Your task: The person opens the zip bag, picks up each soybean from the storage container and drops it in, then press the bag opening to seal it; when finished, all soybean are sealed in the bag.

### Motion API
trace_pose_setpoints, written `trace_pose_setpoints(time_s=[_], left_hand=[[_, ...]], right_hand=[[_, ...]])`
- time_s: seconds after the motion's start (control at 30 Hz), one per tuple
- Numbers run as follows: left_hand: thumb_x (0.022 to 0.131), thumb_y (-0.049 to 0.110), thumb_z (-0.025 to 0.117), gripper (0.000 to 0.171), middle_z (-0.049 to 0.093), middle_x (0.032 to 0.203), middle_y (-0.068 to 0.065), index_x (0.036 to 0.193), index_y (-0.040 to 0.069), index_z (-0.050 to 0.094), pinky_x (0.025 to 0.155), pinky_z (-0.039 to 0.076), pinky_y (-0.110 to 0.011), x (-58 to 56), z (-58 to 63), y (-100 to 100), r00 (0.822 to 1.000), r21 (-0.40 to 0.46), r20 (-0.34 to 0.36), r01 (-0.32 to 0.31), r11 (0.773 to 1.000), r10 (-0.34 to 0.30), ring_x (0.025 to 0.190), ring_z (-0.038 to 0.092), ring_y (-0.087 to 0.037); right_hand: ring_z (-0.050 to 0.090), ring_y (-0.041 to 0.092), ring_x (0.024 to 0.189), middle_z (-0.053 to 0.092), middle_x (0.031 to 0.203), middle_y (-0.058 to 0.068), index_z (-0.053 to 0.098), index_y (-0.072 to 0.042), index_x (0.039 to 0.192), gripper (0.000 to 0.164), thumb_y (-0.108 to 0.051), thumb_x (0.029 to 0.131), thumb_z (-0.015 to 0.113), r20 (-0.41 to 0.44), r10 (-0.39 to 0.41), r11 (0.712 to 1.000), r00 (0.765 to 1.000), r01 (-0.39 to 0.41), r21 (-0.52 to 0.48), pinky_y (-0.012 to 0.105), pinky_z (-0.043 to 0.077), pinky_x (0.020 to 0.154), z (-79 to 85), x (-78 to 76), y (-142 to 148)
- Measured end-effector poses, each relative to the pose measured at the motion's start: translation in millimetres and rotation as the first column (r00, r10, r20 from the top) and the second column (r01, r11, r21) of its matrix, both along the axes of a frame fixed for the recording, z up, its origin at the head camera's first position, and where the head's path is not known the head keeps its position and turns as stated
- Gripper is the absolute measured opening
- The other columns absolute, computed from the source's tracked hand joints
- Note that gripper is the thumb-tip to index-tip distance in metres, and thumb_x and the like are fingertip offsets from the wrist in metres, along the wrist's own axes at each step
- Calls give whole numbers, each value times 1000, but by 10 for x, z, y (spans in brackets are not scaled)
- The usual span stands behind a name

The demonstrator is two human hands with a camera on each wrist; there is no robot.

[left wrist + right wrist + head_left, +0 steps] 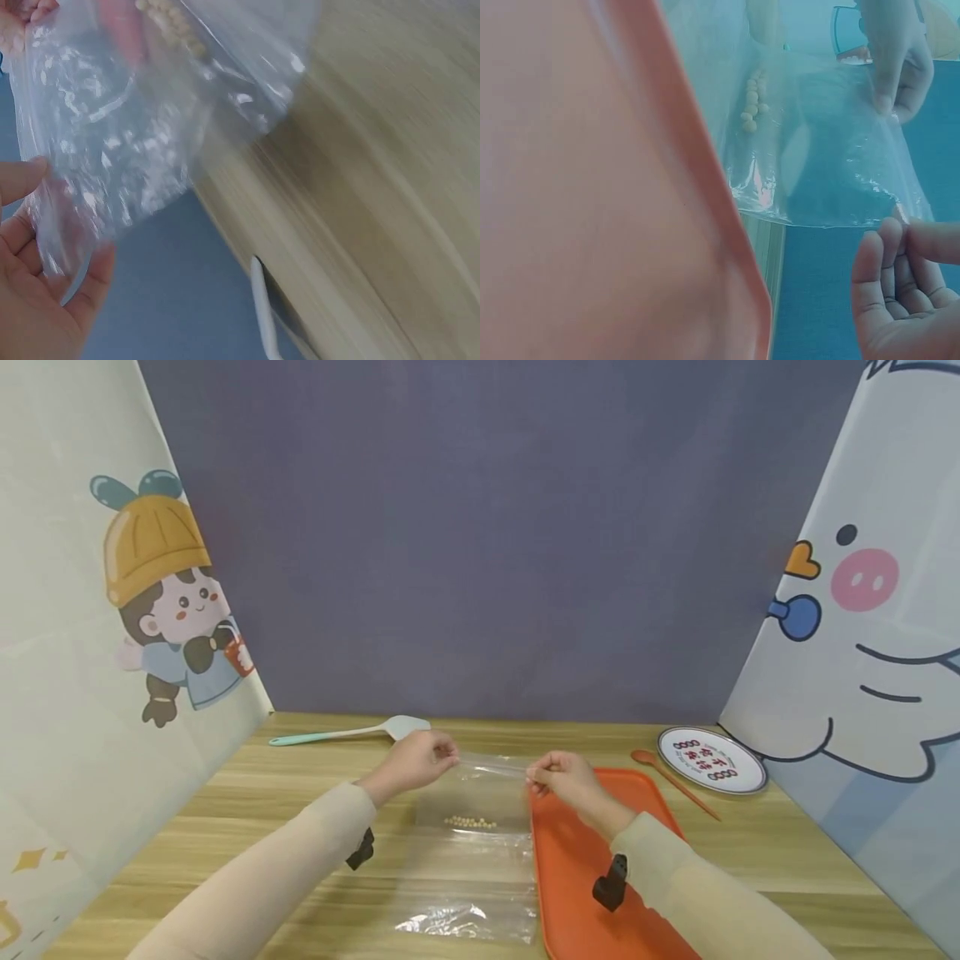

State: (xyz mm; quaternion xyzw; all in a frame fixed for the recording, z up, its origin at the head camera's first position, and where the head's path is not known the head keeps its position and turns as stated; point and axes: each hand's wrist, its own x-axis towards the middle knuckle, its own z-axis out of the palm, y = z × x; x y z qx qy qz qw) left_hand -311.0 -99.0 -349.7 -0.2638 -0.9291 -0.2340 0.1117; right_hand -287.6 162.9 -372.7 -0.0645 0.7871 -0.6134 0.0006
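A clear zip bag [480, 793] hangs by its top edge between both hands, its lower part spread toward the near side of the table. Small round cream-coloured beans [470, 822] sit in a row across a fold of the bag. My left hand [422, 760] pinches the top left corner between thumb and fingers. At the top right corner, my right hand [568, 779] pinches the edge the same way. In the right wrist view the beans [753, 105] show through the plastic, and the right thumb and fingertips meet on the bag's corner.
An orange tray [558, 893] lies under the right forearm, beside the bag. A white spatula with a mint handle [315, 737] lies at the back left. Back right are an orange-red spoon [678, 783] and a white plate with red lettering [738, 760]. Printed walls enclose the wooden table.
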Motion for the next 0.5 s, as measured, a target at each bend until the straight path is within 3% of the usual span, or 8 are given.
trace_pose_setpoints(time_s=[0.17, 0.5], left_hand=[[91, 20, 68, 7, 67, 85, 5, 85, 16, 68, 76, 55, -32, -17, -34, -140, 999, 19, 34, -26, 999, 25, 80, 60, -10], [91, 18, 68, 9, 62, 77, 7, 83, 15, 67, 71, 50, -27, -11, -32, -360, 999, 48, 33, 7, 999, -8, 74, 55, -7]], right_hand=[[65, 16, 66, 69, 73, 4, 64, 5, 85, 6, 0, 89, 64, -2, -12, 1000, 1000, 12, 1, 45, 59, 74, -8, -11, -6], [65, 20, 69, 69, 75, 5, 65, 5, 86, 6, -1, 89, 65, 0, -21, 999, 1000, 21, 32, 48, 59, 76, -26, -24, 10]])
